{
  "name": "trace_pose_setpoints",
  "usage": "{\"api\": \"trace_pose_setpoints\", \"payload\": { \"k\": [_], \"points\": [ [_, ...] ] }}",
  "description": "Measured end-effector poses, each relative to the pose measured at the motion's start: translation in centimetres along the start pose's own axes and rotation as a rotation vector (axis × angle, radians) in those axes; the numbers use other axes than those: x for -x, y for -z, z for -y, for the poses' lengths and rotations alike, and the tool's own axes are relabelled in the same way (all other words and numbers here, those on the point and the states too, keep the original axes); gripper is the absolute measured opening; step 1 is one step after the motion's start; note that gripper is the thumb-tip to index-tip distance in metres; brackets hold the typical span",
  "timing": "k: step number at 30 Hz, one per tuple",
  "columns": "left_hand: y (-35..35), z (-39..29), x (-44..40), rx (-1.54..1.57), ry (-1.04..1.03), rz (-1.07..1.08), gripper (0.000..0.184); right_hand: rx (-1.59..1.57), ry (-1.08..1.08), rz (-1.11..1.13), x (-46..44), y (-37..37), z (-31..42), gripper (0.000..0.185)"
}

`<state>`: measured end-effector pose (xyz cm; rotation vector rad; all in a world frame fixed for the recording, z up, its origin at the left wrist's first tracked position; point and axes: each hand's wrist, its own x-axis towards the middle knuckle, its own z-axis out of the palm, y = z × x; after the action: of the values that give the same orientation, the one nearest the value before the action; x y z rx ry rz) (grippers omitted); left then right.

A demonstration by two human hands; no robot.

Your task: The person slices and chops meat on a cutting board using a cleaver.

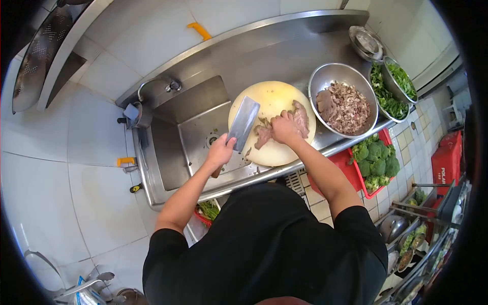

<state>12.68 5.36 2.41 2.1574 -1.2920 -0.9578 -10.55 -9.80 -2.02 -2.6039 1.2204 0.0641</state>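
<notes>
My left hand [222, 150] is closed round the handle of a cleaver [245, 119], whose broad blade tilts up over the left part of a round, pale yellow cutting board [262, 94]. On the board, my right hand [284, 127] presses down with curled fingers on a piece of meat [301, 118]. Part of this meat is hidden under the fingers. Another piece of meat [262, 137] lies between that hand and the blade. To the right of the board stands a steel bowl [319, 80] with chopped meat [348, 108] in it.
The board rests on a steel counter beside a sink [168, 157] with a tap [173, 85]. Bowls of leafy greens [389, 96] stand at the far right. Below the counter, a red crate [370, 192] holds broccoli [378, 160]. Orange-handled tools [199, 30] line the wall.
</notes>
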Motion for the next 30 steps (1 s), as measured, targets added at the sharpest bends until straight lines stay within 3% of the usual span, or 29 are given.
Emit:
{"api": "trace_pose_setpoints", "payload": {
  "k": [3, 8, 11, 15, 20, 22, 25, 30],
  "points": [
    [-1.4, -2.5, -0.6, 0.006, 0.043, 0.009, 0.032, -0.039, 0.086, -0.229, 1.5, -0.8, -1.1, 0.023],
    [-3.3, 1.3, -1.9, -0.091, -0.139, -0.043, 0.033, -0.242, 0.029, -0.183, 3.1, -1.5, -1.2, 0.027],
    [-2.7, 1.6, -0.6, 0.002, -0.084, -0.081, 0.032, -0.251, 0.095, -0.229, 2.6, -1.8, -1.1, 0.040],
    [-1.4, 0.6, 1.5, 0.144, 0.101, -0.010, 0.030, -0.176, 0.097, -0.362, 2.9, -2.2, 0.1, 0.030],
    [-2.2, 3.4, 2.1, 0.317, 0.118, 0.022, 0.031, -0.250, 0.022, -0.180, 2.0, -2.2, -0.1, 0.018],
    [-2.3, 4.7, 2.0, 0.337, 0.119, 0.038, 0.031, -0.196, -0.038, -0.009, 1.5, -1.2, 0.6, 0.019],
    [-1.9, 6.1, 1.9, 0.346, 0.116, 0.060, 0.031, -0.238, 0.027, 0.064, 1.3, -0.5, 1.6, 0.023],
    [-0.1, 7.9, 2.7, 0.419, 0.135, 0.084, 0.030, -0.123, 0.092, -0.128, 2.4, -3.5, 2.8, 0.022]
  ]
}}
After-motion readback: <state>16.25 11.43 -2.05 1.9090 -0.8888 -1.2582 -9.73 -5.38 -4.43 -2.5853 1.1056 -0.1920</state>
